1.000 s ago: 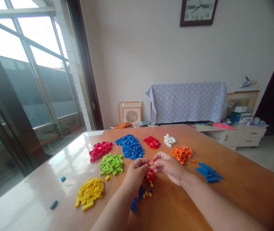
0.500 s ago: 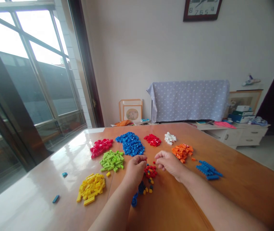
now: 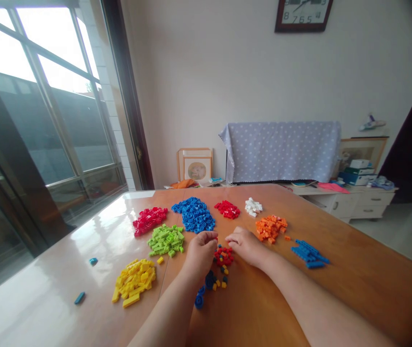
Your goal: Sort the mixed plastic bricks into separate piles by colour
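Observation:
My left hand [image 3: 201, 250] is closed, thumb and fingertips together, at the left edge of a small mixed pile of mostly red bricks [image 3: 225, 256]. What it pinches, if anything, is hidden. Opposite it, my right hand [image 3: 245, 245] hangs low with curled fingers at the pile's right edge, their tips close to small red pieces; I cannot make out anything held there. Small yellow bricks [image 3: 224, 284] and round blue pieces [image 3: 199, 301] lie nearer me, partly beside my left forearm.
Sorted piles stand around on the wooden table [image 3: 264, 313]: yellow [image 3: 135, 279], lime green [image 3: 166, 240], dark red [image 3: 149, 220], blue [image 3: 194, 215], red [image 3: 227, 209], white [image 3: 253, 206], orange [image 3: 271, 228] and long blue bricks [image 3: 309, 253]. Two teal pieces [image 3: 79, 298] lie at left.
My right hand has moved slightly left and lower, towards the red pieces. My left hand keeps its pinch in nearly the same spot. The whole view has shifted a little.

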The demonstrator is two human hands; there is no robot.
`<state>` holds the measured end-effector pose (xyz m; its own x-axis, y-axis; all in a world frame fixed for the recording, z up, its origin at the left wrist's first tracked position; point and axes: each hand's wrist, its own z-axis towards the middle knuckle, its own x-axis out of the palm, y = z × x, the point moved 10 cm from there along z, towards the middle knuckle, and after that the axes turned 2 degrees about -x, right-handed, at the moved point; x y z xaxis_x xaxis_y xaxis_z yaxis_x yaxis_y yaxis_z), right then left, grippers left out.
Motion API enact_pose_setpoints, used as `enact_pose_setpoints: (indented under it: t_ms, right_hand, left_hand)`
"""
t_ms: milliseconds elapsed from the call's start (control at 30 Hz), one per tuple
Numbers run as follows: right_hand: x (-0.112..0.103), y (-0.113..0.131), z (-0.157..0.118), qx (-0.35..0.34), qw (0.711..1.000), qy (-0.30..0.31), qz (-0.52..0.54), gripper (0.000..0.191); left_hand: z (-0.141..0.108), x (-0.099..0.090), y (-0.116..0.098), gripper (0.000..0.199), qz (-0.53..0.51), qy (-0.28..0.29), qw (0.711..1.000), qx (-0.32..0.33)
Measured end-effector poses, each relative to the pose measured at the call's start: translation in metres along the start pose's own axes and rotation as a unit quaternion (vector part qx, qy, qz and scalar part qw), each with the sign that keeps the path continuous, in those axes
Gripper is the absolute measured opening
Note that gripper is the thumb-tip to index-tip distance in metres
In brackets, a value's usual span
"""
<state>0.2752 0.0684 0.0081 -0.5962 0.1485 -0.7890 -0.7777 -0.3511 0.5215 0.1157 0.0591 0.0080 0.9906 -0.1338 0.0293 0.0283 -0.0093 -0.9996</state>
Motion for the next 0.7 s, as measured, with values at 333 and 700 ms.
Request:
enact_pose_setpoints:
  t_ms: [333,700]
  right_hand:
    - [0.011,-0.002,-0.017,0.174,0.902,-0.022,0.395,0.014]
    - [0.005,0.025,-0.023,0.161,0.839,-0.036,0.518,0.022]
  left_hand:
    - [0.0,0.003,-0.003,0.029,-0.077,0.014,0.997,0.011]
    - [0.001,0.008,-0.004,0.018,-0.04,0.03,0.998,0.042]
